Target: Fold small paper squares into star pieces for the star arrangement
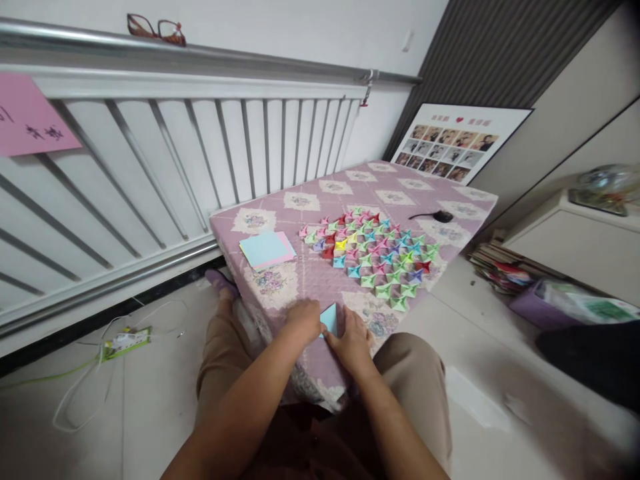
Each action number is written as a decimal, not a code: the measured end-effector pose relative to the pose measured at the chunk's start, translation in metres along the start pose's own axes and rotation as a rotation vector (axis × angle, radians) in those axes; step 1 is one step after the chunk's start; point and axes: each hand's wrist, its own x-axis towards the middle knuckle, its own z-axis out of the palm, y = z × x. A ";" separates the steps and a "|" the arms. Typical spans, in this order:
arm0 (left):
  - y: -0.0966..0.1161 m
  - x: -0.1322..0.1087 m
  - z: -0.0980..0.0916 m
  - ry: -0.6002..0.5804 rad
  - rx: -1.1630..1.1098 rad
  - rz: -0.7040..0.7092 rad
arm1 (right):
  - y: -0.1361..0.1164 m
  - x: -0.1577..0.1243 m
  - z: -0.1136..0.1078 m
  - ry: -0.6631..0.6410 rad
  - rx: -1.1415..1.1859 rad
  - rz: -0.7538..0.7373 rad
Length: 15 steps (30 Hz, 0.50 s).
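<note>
A small light-blue sheet of origami paper (331, 316) with a slanted top edge, seemingly folded, lies on the cloth-covered table between my two hands. My left hand (305, 317) has its fingers curled in at the paper's left edge. On the opposite side my right hand (354, 333) grips the right edge, its thumb reaching across the lower part of the sheet. Some fingertips are hidden beneath or behind the hands. Beyond them sit rows of folded paper stars (380, 253) in green, pink, blue, red and yellow. A stack of square coloured paper (264, 249) rests farther left, blue on top.
The purple floral tablecloth (320, 200) runs back to a photo board (445, 143). A dark spoon-like object (442, 216) lies far right. White railings (270, 140) line the left, glasses (156, 30) on top. A power strip (126, 341) with cables is on the floor.
</note>
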 end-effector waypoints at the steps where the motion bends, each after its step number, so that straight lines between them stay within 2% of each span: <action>1: 0.000 0.000 0.000 -0.002 -0.002 0.002 | 0.001 0.000 0.001 0.004 0.007 0.001; 6: 0.002 -0.003 0.001 0.032 -0.008 0.032 | 0.003 -0.001 0.002 0.021 0.039 -0.014; 15: 0.001 -0.014 0.016 0.144 -0.091 0.049 | 0.002 -0.004 -0.003 0.035 0.121 -0.058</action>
